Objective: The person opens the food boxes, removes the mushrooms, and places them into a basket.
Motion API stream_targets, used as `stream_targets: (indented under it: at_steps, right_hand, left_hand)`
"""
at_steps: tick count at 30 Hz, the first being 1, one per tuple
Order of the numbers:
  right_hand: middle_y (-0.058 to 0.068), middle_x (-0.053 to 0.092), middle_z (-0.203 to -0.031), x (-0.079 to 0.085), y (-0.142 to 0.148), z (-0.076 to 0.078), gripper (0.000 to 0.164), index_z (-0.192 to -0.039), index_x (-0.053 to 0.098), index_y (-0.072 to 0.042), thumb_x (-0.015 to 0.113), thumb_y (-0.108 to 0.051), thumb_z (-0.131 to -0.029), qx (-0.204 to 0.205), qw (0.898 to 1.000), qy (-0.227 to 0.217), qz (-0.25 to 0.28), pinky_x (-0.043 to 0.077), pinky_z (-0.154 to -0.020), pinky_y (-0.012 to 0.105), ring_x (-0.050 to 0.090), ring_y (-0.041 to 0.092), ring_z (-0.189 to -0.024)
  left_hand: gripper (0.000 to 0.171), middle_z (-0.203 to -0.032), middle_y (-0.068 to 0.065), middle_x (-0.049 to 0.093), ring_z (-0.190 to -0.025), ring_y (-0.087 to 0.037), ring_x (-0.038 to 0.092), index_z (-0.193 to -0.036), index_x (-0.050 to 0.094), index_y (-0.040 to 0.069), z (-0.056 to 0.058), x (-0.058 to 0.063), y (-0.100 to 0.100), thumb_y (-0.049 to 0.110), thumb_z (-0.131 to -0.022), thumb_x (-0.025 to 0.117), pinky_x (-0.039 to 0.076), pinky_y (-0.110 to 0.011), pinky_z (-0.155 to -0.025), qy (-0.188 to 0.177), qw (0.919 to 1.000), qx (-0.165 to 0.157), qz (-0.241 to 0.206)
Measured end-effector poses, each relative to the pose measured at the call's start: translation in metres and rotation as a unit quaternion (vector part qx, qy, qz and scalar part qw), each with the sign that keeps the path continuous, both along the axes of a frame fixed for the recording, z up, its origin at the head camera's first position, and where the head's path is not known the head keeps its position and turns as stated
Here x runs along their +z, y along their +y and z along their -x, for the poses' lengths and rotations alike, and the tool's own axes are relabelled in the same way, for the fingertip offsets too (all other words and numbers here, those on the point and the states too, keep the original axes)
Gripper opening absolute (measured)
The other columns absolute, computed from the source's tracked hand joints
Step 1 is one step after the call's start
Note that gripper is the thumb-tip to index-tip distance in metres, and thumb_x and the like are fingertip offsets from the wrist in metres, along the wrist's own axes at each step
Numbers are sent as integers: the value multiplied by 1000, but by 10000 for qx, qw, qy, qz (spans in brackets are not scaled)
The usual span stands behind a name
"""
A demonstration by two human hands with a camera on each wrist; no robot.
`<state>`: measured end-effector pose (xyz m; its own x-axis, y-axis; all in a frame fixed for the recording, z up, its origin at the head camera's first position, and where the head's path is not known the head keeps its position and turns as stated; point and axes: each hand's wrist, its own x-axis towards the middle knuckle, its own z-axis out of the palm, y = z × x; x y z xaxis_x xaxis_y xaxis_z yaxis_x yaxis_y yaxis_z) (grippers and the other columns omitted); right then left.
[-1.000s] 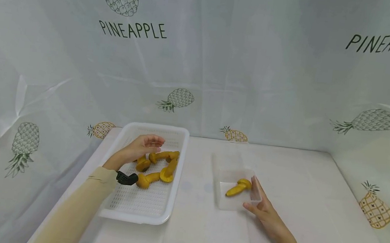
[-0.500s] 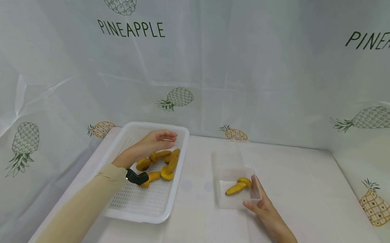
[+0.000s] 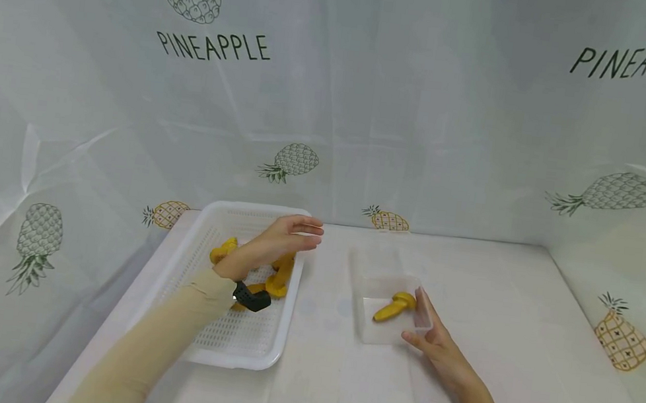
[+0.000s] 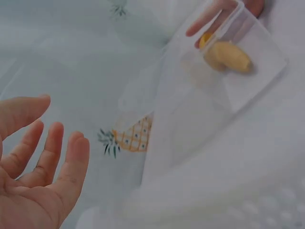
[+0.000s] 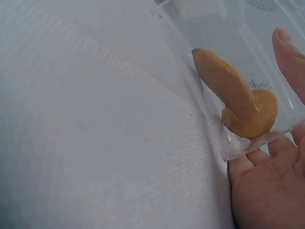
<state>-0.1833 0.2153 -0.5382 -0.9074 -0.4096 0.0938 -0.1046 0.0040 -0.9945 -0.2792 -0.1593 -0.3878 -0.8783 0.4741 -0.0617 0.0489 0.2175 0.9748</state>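
A clear plastic box (image 3: 365, 329) with its lid (image 3: 376, 261) folded back sits right of centre on the table. One yellow mushroom (image 3: 394, 307) lies inside it, stem and cap visible in the right wrist view. My right hand (image 3: 445, 358) holds the box by its right side, thumb (image 5: 288, 57) and fingers spread about the wall. My left hand (image 3: 285, 237) hovers over the right rim of a white basket (image 3: 275, 359), fingers loosely bent; the left wrist view shows nothing in it. Several yellow mushrooms (image 3: 279, 280) lie in the basket, partly hidden by my left hand and wrist.
A white cloth (image 3: 325, 388) covers the table. Behind it and at both sides hangs a pale curtain (image 3: 440, 122) printed with pineapples. A strip of table separates the basket from the box.
My left hand has moved right across the basket, from above the mushrooms to its right rim. The right hand and the box have stayed in place.
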Motion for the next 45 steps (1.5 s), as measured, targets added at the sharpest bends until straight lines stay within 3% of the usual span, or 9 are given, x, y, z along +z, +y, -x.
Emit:
stream_targets:
  at_steps: [14, 21, 26, 28, 30, 33, 34, 45]
  right_hand:
    - [10, -15, -165, 2, -1, -1, 94, -161, -4, -23, 61, 0, -98, -16, 10000, 5, -41, 17, -102, 1, -18, 33, -147]
    - [12, -13, -165, 0, -2, -1, 94, -161, -3, -20, 61, 1, -97, -44, 10000, 58, -8, 16, -102, 0, -16, 34, -148]
    - [12, -12, -165, 0, -1, -1, 93, -161, -3, -20, 61, 2, -97, -21, 10000, 76, 18, 15, -104, 2, -16, 35, -148]
    - [11, -12, -165, 0, 0, -1, 93, -162, -2, -21, 61, 1, -97, -30, 10000, 42, 6, 8, -114, 14, -16, 34, -148]
    - [10, -12, -166, 1, 0, -1, 93, -162, -2, -22, 61, 0, -97, -40, 10000, 12, -16, 0, -120, 34, -16, 33, -148]
    - [11, -12, -166, 1, 0, -1, 94, -162, -1, -24, 62, 0, -97, -43, 10000, -2, -33, -8, -112, 63, -16, 34, -148]
    - [11, -12, -165, 1, 0, -1, 94, -162, -1, -24, 62, 0, -97, -38, 10000, 0, -35, -8, -110, 67, -17, 34, -148]
    - [9, -14, -165, 1, 0, -2, 94, -162, -2, -25, 61, 1, -97, -2, 10000, -8, 41, -9, -109, 66, -19, 33, -147]
  left_hand:
    - [45, -128, -14, 65, -115, -23, 64, -136, 57, -2, 1, -19, 62, 3, -93, 69, 52, -34, -96, -321, 9981, -333, -418]
    - [42, -125, -12, 68, -110, -15, 66, -131, 63, 2, -9, -29, 97, 11, -92, 74, 53, -28, -93, 47, 9968, -753, 247]
    - [39, -128, -16, 65, -107, -18, 68, -128, 65, 0, -15, -39, 122, 7, -90, 75, 54, -26, -90, 79, 9941, -1016, 375]
    - [40, -130, -17, 64, -110, -22, 67, -127, 65, -2, -17, -43, 132, 5, -89, 75, 54, -25, -90, 137, 9934, -1062, 421]
    - [42, -132, -15, 63, -115, -26, 64, -128, 65, 0, -19, -47, 140, 8, -89, 77, 53, -24, -90, 277, 9917, -1083, 632]
    - [45, -134, -12, 62, -122, -31, 60, -130, 65, 2, -24, -52, 150, 13, -88, 78, 51, -23, -94, 531, 9869, -1108, 1044]
    - [47, -136, -10, 61, -124, -31, 58, -132, 64, 2, -25, -53, 153, 14, -88, 78, 50, -23, -96, 610, 9846, -1127, 1193]
    - [57, -143, -4, 56, -128, -24, 55, -140, 57, 7, -28, -62, 174, 17, -89, 78, 45, -23, -102, 1092, 9620, -1233, 2177]
